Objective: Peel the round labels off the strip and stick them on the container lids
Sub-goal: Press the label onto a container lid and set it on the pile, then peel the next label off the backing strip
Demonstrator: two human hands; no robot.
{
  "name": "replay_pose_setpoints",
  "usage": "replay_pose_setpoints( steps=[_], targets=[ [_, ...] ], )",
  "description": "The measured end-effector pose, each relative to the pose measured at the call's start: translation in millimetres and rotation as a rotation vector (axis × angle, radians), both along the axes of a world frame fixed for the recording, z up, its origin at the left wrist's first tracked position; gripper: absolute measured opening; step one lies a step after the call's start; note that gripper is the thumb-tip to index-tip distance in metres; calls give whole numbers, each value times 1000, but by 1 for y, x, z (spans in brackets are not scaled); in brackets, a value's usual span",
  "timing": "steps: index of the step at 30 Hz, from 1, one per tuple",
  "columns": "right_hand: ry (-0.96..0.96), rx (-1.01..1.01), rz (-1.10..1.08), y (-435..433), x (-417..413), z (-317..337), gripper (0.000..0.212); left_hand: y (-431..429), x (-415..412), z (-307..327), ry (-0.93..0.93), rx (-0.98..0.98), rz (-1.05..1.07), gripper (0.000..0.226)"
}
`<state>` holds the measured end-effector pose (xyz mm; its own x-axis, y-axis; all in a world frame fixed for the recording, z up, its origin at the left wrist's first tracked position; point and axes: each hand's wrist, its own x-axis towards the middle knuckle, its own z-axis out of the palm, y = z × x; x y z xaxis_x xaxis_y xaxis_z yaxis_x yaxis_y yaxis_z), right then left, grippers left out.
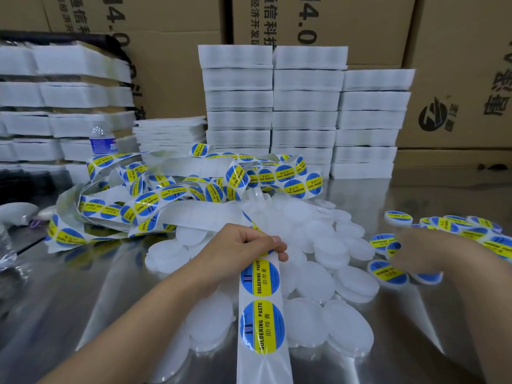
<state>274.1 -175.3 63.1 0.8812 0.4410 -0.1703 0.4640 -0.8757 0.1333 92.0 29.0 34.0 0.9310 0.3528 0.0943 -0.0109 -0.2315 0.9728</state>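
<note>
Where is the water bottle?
In the head view, the water bottle stands at the back left, behind the tangled label strip and beside the white stacks.

Bright, even light fills the scene; shadows are faint. The metal bench (83, 286) throws back broad white glare streaks. The right hand (421, 253) is smeared by motion blur, while the left hand (243, 245) and the label strip (261, 314) it grips are sharp. Wide-angle distortion bows the cardboard boxes (457, 79) toward the edges.

table (83, 286) – shiny metal | lids (357, 284) – matt white plastic | labels (260, 275) – glossy | boxes (457, 79) – cardboard
</note>
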Motion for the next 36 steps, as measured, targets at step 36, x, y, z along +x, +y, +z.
replay_pose_setpoints(
  steps=[36],
  targets=[
    [-655,947,15,24,35,-38,31,4,0,3,-55,-30,43,23]
  ],
)
